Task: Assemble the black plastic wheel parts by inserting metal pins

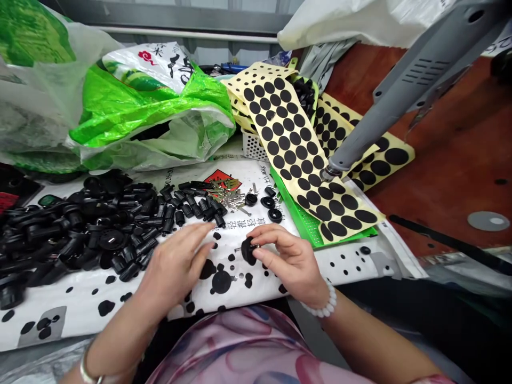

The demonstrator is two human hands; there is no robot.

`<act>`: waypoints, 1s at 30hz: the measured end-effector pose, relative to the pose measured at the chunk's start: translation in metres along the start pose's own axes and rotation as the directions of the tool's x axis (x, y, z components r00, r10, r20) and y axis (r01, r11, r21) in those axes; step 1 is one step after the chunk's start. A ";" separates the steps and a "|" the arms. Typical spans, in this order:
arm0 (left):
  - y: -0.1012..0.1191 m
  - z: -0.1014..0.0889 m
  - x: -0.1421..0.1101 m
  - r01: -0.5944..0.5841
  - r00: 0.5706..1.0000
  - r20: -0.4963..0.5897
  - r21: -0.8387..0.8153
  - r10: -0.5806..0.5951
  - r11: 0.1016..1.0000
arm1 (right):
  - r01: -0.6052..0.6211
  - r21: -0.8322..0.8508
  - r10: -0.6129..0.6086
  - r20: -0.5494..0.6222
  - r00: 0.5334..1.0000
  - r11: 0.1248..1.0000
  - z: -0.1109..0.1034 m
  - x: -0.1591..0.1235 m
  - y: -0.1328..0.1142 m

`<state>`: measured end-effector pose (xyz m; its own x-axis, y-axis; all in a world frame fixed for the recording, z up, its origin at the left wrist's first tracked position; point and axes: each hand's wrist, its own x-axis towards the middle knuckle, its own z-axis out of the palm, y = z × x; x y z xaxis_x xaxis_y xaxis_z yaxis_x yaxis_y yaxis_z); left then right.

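My right hand (pixel 294 261) pinches a small round black plastic cap (pixel 248 252) between thumb and fingers, above the white work surface. A thin metal piece shows at the cap's side. My left hand (pixel 174 266) is beside the pile, its thumb apart from the fingers and nothing visible between them. Just beyond it lie several short black plastic cylinders (pixel 192 208). Small flat metal strips (pixel 231 196) are heaped behind the cap. Two black ring-shaped caps (pixel 274 214) rest to the right of the strips.
A large heap of black plastic parts (pixel 108 224) covers the left side. Green-and-white plastic bags (pixel 160 117) stand behind it. Sheets of round black stickers (pixel 296 154) lie over a green tray (pixel 306 226) and white basket (pixel 254 148). A grey tool arm (pixel 384 96) reaches in from the right.
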<state>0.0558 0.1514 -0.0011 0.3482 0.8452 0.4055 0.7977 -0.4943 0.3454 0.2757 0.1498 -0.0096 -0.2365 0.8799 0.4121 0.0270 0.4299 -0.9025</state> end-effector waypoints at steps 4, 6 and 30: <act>-0.026 0.006 0.049 -0.185 0.975 0.163 0.240 0.149 0.953 | -0.005 -0.009 0.005 -0.020 1.000 1.000 -0.004 -0.003 0.002; -0.035 0.009 0.068 -0.269 0.939 0.278 0.233 0.201 0.935 | 0.011 -0.017 -0.011 -0.031 0.999 1.000 -0.006 -0.004 0.002; 0.012 -0.012 0.003 -0.108 0.992 0.026 -0.330 0.123 0.938 | 0.380 -0.240 -0.344 0.182 0.921 0.893 0.004 0.019 -0.013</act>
<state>0.0607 0.1459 0.0145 0.4563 0.7829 0.4229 0.5479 -0.6217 0.5597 0.2668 0.1603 0.0097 -0.4037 0.6263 0.6669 0.1669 0.7671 -0.6194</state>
